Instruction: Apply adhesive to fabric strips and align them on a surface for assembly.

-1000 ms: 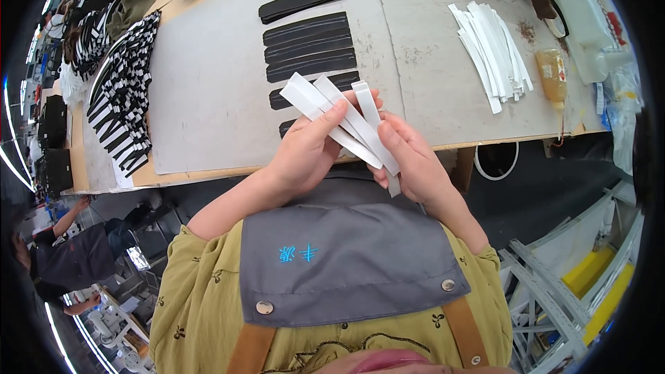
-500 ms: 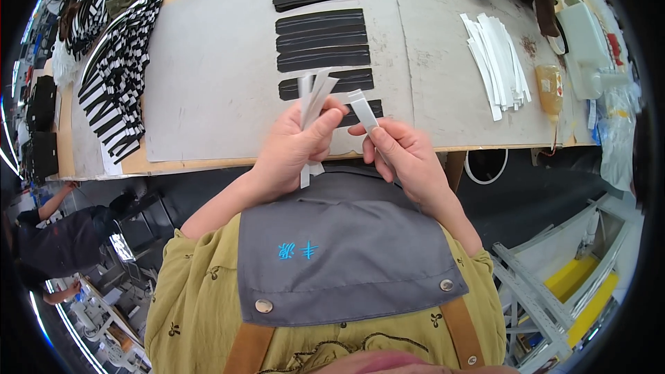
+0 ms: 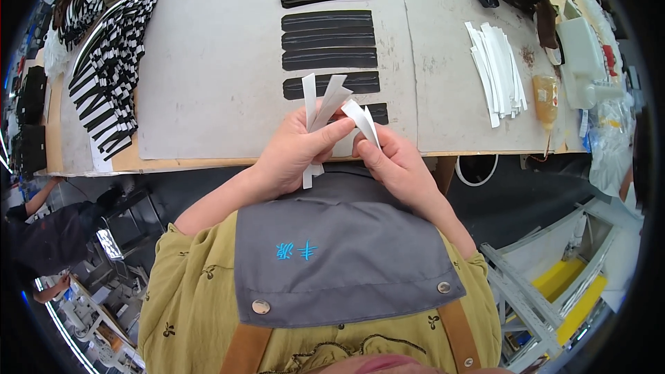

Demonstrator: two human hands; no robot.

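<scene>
My left hand [image 3: 296, 147] is closed around several white strips [image 3: 325, 100], which fan out above and below the fingers. Close beside it, my right hand [image 3: 396, 166] pinches another white strip [image 3: 363, 122], its paper-like layers parting at the top. Both hands hover over the table's near edge, fingertips almost meeting. Beyond them, black strips [image 3: 329, 39] lie crosswise in a column on the grey tabletop. Behind my fingers, the nearest black strip [image 3: 378, 113] is partly hidden.
To the right are a pile of white strips [image 3: 495, 76], a glue bottle [image 3: 546, 100] and a white jug [image 3: 580, 62]. Black-and-white strips [image 3: 114, 73] are heaped at left. A person [image 3: 52, 235] is at far left; a metal frame [image 3: 547, 291] stands at lower right.
The strip in my right hand has split apart at its top and turned. My left hand has come slightly closer to it, with its strips spread wider. The view has shifted a little.
</scene>
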